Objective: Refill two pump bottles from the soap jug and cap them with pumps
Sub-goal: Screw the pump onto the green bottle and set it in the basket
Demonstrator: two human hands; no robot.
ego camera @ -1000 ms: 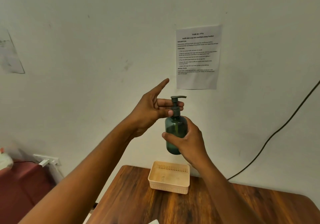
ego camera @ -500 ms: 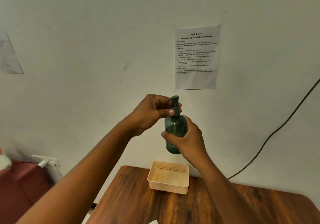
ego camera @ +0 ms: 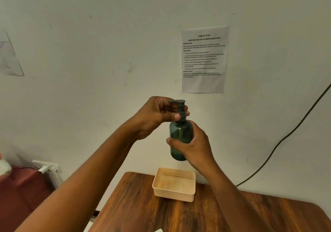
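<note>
Pump bottle, dark green translucent plastic, round-shouldered (ego camera: pixel 180 138), held upright in mid-air above the cream perforated plastic basket (ego camera: pixel 174 185); not touching it. Right hand (ego camera: pixel 195 145) wraps the bottle body from the far side, thumb across the front, fingers curled round: this reads as the anchoring grip, holding the body steady against rotation. Left hand (ego camera: pixel 157 114) is clamped on the dark green plastic pump head (ego camera: pixel 180 110), thumb and fingers pinching the collar just above the bottle shoulder, the nozzle pointing back over the knuckles. Judgement: a grip at the collar rather than the nozzle suits twisting the threads, so the step in hand is screwing the pump on. Whether the collar is fully seated cannot be told; fingers cover the joint. Liquid level inside is not clearly readable through the dark wall. Bottle is lifted directly above the basket, probably so that it goes straight down into it once capped. Basket sits on the brown wood-grain surface (ego camera: pixel 206 213), near its far edge by the wall, and holds nothing visible. Above and right of the basket, a printed white paper sheet (ego camera: pixel 204 59) is stuck to the wall; a black cable (ego camera: pixel 286 138) runs down the wall to the basket's right. Soap jug and second bottle not in view.
</note>
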